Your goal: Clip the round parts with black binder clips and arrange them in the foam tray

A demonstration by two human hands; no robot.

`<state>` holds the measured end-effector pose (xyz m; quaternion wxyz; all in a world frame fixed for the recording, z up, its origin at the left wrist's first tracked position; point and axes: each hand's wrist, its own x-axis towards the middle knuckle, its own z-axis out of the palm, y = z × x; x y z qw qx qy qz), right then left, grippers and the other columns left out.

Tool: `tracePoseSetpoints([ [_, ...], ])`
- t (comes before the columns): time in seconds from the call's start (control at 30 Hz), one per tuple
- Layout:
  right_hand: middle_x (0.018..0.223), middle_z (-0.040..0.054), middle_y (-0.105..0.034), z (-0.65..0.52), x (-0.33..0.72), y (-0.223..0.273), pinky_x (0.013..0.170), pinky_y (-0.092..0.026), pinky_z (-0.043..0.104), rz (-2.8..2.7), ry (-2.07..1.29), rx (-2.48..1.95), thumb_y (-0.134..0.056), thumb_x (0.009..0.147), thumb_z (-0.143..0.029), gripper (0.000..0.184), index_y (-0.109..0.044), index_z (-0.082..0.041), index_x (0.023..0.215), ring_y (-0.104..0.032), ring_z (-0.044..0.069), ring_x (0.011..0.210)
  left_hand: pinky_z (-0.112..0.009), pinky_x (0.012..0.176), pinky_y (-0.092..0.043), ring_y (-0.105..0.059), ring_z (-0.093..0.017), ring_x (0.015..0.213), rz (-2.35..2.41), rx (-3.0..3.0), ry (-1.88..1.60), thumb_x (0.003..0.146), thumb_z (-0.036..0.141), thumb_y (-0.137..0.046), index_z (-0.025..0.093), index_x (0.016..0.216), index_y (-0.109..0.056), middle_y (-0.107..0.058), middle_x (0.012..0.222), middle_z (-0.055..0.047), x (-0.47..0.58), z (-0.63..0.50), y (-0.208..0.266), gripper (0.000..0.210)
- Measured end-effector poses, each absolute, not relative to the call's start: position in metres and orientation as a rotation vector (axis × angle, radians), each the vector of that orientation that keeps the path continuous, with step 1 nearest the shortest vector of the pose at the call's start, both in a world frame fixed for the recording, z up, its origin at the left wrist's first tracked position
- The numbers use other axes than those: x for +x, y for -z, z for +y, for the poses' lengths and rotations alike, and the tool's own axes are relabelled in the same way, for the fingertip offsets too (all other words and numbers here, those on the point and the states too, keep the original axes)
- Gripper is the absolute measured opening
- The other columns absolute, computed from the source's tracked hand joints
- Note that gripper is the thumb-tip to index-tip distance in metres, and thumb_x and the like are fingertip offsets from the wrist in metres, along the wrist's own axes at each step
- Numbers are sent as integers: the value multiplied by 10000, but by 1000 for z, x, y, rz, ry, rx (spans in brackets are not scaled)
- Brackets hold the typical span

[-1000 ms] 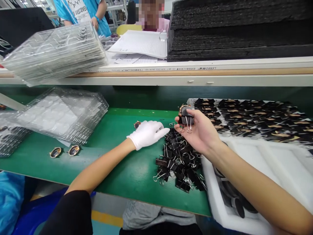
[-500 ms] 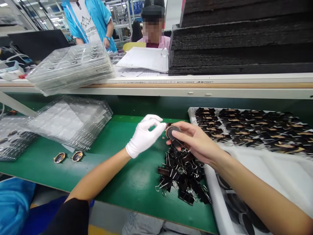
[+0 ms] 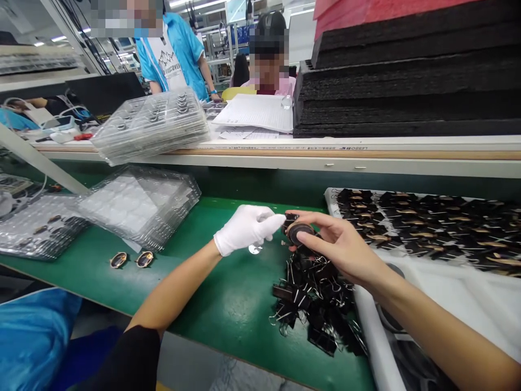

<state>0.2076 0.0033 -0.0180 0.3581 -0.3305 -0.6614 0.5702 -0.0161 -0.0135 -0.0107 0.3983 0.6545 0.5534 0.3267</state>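
My left hand (image 3: 249, 231), in a white glove, has its fingertips pinched on what looks like a black binder clip (image 3: 290, 218). My bare right hand (image 3: 331, 239) grips a round dark piece (image 3: 300, 234), its thumb lying on the flat face and its fingers behind. Clip and round piece are close together between the two hands; whether they touch is hard to tell. A small silver disc (image 3: 255, 248) shows just below the gloved hand. Under my right hand lies a heap of black binder clips (image 3: 313, 304) with wire handles.
Two gold-rimmed round pieces (image 3: 144, 259) lie on the green table (image 3: 215, 304). Clear plastic trays (image 3: 138, 206) are stacked at left. A tray of clipped pieces (image 3: 431, 222) and a white foam tray (image 3: 376, 336) stand at right. Beyond the shelf (image 3: 244, 157) are two people.
The whole view has shifted, so everything sits lower and further right. My gloved fingers have closed more tightly together, and the silver disc has come into view below them.
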Motion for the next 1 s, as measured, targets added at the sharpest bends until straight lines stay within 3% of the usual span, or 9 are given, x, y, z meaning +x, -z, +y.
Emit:
tracePoseSetpoints([
  [0.07, 1165, 94, -764, 6, 211, 16, 583, -521, 299, -1717, -1352, -897, -788, 841, -488, 298, -769, -229, 988, -727, 232, 849, -205, 498, -443, -555, -89, 513, 1393, 1614, -901, 902, 554, -641, 169, 793, -661, -658, 650, 8, -21, -13, 7, 401],
  [0.2, 927, 58, -799, 17, 220, 14, 761, -563, 342, -1921, -1219, -941, -758, 867, -412, 215, -801, -215, 941, -731, 230, 848, -214, 537, -471, -590, -105, 556, 1408, 1710, -957, 901, 521, -664, 167, 853, -700, -673, 666, 3, -30, -13, 0, 360],
  [0.43, 907, 54, -796, 27, 223, 23, 702, -566, 362, -1982, -1213, -921, -798, 817, -435, 242, -792, -223, 935, -735, 249, 808, -229, 573, -405, -500, -101, 576, 1378, 2319, -926, 923, 482, -649, 185, 791, -753, -624, 612, 25, -30, -15, 9, 341],
  [0.63, 929, 71, -798, 24, 223, 29, 650, -567, 349, -1871, -1351, -899, -836, 794, -421, 339, -670, -230, 1020, -755, 253, 818, -227, 578, -412, -519, -103, 578, 1362, 2294, -884, 940, 480, -624, 185, 822, -763, -642, 620, 23, -31, -11, 14, 347],
  [0.9, 948, 68, -790, 21, 222, 32, 640, -553, 332, -1902, -1280, -899, -823, 812, -462, 337, -663, -223, 988, -750, 240, 812, -232, 575, -419, -527, -103, 569, 1341, 2218, -810, 926, 498, -630, 181, 829, -757, -628, 599, 28, -34, -12, 11, 356],
  [1.0, 998, 76, -786, 25, 225, 33, 706, -579, 360, -1974, -1108, -898, -804, 829, -490, 337, -667, -228, 992, -760, 269, 901, -239, 613, -466, -605, -121, 626, 1299, 2035, -776, 913, 519, -645, 180, 948, -747, -688, 695, 3, -30, -11, 10, 356],
])
